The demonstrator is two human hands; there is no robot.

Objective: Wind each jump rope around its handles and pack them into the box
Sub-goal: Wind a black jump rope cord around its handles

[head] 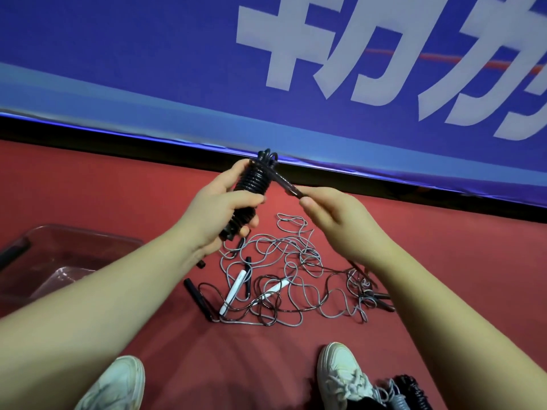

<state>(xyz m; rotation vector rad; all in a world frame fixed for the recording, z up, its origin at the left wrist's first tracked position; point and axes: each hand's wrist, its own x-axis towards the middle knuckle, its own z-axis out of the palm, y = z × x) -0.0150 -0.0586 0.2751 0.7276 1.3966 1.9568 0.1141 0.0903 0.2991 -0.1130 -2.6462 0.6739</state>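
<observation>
a: the box first?
b: the clear box [77, 247] sits on the red floor [444, 261] at the left, well apart from the hands.
a: and the heap?
b: the loose tangle [290, 279] on the floor between the arms should be limp and quick to snag, i'd guess. lift each rope by its handles, not the cord. grey and dark cords, black and white handles.
a: the one held up?
b: the black jump rope [251, 184], above that tangle, is likely light but springy and slick, wanting to unwind, so grip it across the coils. it's glossy, wound in tight turns round its handles. the left hand [225, 208] has its fingers curled round the lower bundle.
a: smallest bit?
b: the free tail [284, 186], taut from the coil's top. the right hand [334, 220] pinches it between thumb and fingertips. stiff enough to tuck under a turn, i think.
</observation>
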